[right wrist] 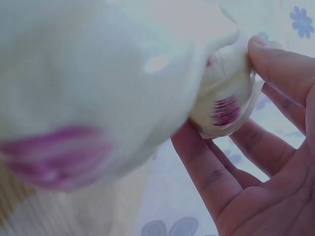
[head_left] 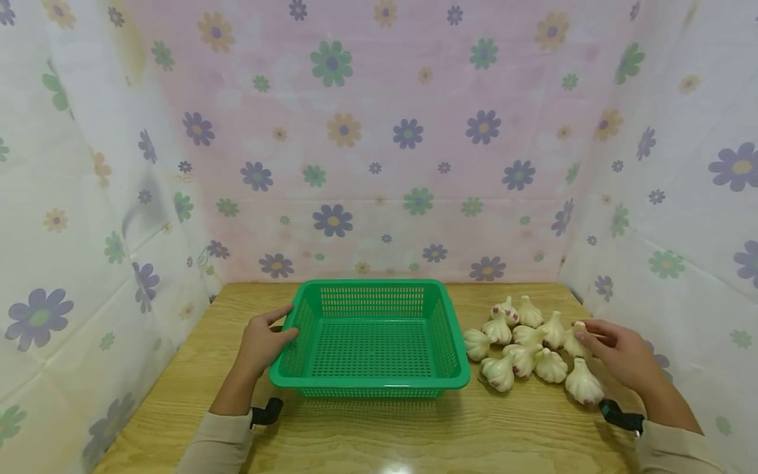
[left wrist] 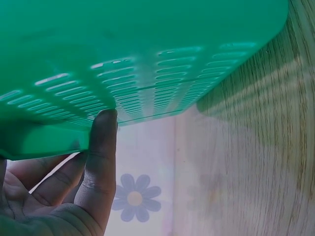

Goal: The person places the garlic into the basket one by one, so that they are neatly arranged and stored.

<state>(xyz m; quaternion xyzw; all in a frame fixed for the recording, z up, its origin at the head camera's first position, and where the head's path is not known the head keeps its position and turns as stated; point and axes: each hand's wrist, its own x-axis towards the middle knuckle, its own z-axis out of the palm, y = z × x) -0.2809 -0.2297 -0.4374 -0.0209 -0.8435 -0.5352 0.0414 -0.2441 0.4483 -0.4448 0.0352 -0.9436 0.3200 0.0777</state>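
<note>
A green plastic basket (head_left: 370, 383) with slotted sides and a meshed floor stands on the table, its inside bare. My left hand (head_left: 260, 343) grips its left rim, thumb over the edge and fingers against the outer wall, as the left wrist view shows from below. On the right, several white garlic bulbs (head_left: 523, 359) with purple marks lie in a group. At that group's right edge my right hand (head_left: 629, 359) holds one garlic bulb (right wrist: 226, 96) between thumb and fingers. A nearer garlic bulb (right wrist: 93, 83), blurred, fills much of the right wrist view.
The wooden table (head_left: 355, 438) reaches back to a pink flowered cloth (head_left: 379, 197). White flowered cloths hang at the left and right sides. Each wrist carries a black camera mount, one of them the left mount (head_left: 268, 412).
</note>
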